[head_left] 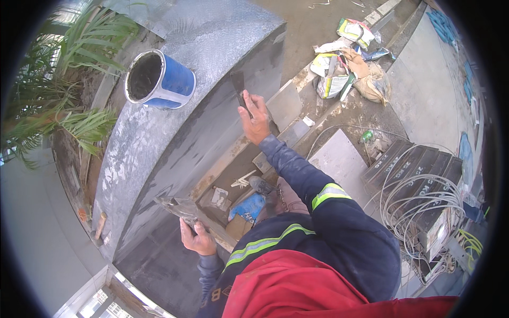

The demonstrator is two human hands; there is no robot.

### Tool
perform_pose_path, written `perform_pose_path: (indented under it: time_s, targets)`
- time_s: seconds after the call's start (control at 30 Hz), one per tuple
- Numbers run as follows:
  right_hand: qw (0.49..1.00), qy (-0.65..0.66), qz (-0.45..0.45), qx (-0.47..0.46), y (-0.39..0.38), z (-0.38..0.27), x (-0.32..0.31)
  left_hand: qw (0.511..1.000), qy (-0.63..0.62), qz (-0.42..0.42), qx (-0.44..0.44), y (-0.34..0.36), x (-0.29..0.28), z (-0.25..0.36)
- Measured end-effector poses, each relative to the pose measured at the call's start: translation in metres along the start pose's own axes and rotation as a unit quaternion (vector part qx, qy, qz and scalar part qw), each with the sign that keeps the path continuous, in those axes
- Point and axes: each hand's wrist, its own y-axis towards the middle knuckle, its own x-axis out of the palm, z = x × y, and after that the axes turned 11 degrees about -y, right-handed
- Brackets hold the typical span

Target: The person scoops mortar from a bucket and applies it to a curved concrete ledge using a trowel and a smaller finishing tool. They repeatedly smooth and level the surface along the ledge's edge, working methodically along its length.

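Note:
My right hand [256,117] grips a putty knife [237,82], its blade at the dark, smeared side face of the low curved wall [212,119]. Whether the blade touches the face I cannot tell. Nearer and to the left, my left hand [199,239] is closed on a flat, mortar-coated trowel [179,205], held beside the same wall. A blue paint can [178,82], open and grey-smeared inside, stands on the wall's pale, speckled top [151,132], left of my right hand.
Crumpled bags [339,71] lie at the far right. Black block weights [411,169] with coiled cable [424,204] stand at the right, beside a pale board [339,158]. A wooden-handled tool [101,225] rests at the wall's left end; palm leaves [87,47] overhang beyond. Debris surrounds my boot [260,185].

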Motion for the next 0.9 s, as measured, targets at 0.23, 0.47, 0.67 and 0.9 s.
perform_pose_path:
  time_s: [0.23, 0.47, 0.67, 0.9]
  targets:
    - [0.983, -0.182, 0.006, -0.020, 0.093, -0.051, -0.144, 0.998, -0.053, -0.009, 0.010, 0.010, 0.008, 0.008]
    - [0.912, -0.379, -0.136, -0.077, 0.188, -0.089, -0.219, 0.995, -0.093, 0.004, 0.042, 0.006, 0.026, 0.016]
    - [0.849, -0.416, -0.190, -0.266, 0.199, -0.113, -0.218, 0.992, -0.123, 0.016, -0.006, -0.007, 0.021, 0.010]
    - [0.890, -0.320, -0.232, -0.227, 0.167, -0.074, -0.190, 0.990, -0.127, 0.037, -0.047, -0.010, 0.016, 0.006]
